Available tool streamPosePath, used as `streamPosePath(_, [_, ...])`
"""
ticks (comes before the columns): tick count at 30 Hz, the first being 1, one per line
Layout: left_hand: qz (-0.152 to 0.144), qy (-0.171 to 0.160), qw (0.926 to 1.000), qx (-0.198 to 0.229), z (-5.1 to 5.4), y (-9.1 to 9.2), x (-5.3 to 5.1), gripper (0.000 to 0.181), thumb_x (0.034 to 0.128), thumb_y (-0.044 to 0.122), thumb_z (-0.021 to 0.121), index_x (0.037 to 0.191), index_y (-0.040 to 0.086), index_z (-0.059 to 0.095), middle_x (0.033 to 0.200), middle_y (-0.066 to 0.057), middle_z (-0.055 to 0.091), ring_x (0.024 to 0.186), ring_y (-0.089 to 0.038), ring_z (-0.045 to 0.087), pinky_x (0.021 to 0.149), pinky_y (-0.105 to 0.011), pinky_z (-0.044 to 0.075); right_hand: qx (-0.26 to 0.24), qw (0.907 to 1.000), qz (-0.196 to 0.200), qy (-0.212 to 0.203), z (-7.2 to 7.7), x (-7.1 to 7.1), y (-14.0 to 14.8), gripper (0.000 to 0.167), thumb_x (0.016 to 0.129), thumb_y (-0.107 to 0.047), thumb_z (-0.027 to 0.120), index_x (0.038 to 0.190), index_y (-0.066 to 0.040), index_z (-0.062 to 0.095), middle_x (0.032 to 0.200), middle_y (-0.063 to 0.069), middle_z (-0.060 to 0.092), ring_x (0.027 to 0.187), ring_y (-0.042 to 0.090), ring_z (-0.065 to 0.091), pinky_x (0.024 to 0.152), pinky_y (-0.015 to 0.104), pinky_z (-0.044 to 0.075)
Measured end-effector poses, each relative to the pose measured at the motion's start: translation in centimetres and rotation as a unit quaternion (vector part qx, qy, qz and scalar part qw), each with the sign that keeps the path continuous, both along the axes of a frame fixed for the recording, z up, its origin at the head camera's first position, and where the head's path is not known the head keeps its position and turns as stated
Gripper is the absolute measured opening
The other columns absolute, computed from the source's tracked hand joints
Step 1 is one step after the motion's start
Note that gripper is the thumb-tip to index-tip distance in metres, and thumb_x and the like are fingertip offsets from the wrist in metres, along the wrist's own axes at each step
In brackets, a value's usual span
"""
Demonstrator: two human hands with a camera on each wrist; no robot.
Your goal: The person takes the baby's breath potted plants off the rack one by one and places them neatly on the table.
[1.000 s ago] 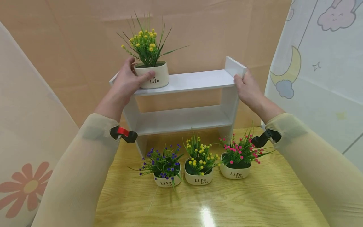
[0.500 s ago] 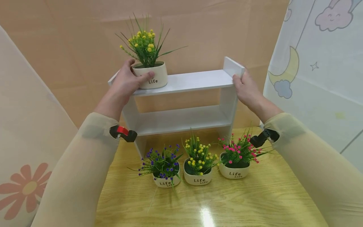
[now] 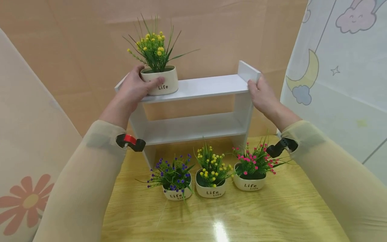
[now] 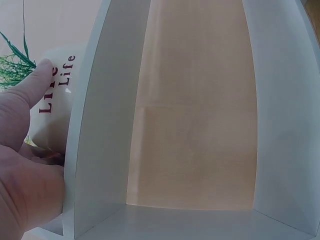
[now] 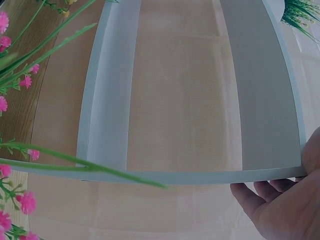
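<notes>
On the left end of the white shelf's top board [image 3: 208, 86] stands a cream pot of yellow flowers [image 3: 167, 80], marked "Life". My left hand [image 3: 134, 85] grips this pot from its left side, thumb across the front; its other fingers are mostly hidden behind. My right hand [image 3: 262, 92] holds the shelf's raised right end panel [image 3: 248, 71], with the thumb in front and fingertips on the outer side, as the right wrist view shows. In the left wrist view the thumb [image 4: 35, 82] lies over the pot's lettering.
On the wooden table [image 3: 235, 218] before the shelf stand three cream pots: purple flowers [image 3: 176, 193], yellow flowers [image 3: 210, 191] and pink flowers [image 3: 249, 185]. The shelf's lower board [image 3: 196, 127] is bare. Fabric walls [image 3: 332, 84] enclose the sides and back.
Almost nothing differs. The whole view shifts slightly between the oldest frame and now, while both hands keep their holds on the pot and the shelf panel.
</notes>
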State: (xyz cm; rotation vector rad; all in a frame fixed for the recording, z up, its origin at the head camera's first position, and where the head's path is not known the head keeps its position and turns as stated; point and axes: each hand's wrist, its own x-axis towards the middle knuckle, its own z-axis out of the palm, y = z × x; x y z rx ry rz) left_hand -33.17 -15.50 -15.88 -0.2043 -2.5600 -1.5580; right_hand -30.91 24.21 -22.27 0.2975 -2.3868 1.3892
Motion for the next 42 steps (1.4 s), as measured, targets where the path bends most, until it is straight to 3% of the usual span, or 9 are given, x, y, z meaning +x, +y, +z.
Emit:
streamPosePath(21, [0.021, 0.010, 0.9996, -0.017, -0.3, 0.1, 0.6, 0.105, 0.0935, 0.053, 0.087, 0.174, 0.021, 0.029, 0.161, -0.005, 0.053, 0.138, -0.021, 0.052, 0.117, -0.038, 0.041, -0.003, 1.0000, 0.007, 0.001, -0.3, -0.1, -0.1, 0.063, 0.119, -0.031, 0.031, 0.173, -0.002, 0.015, 0.165, 0.030, 0.040, 0.143, 0.042, 0.044, 0.123, 0.060, 0.033])
streamPosePath(42, [-0.001, 0.044, 0.9990, 0.012, -0.3, 0.6, 1.5, 0.096, 0.0919, 0.048, 0.091, 0.168, 0.019, 0.040, 0.153, -0.004, 0.057, 0.133, -0.020, 0.055, 0.115, -0.038, 0.042, -0.004, 0.9999, 0.009, 0.011, -0.5, -0.2, -0.1, 0.063, 0.119, -0.029, 0.032, 0.174, -0.005, 0.014, 0.166, 0.029, 0.039, 0.142, 0.040, 0.043, 0.122, 0.055, 0.033])
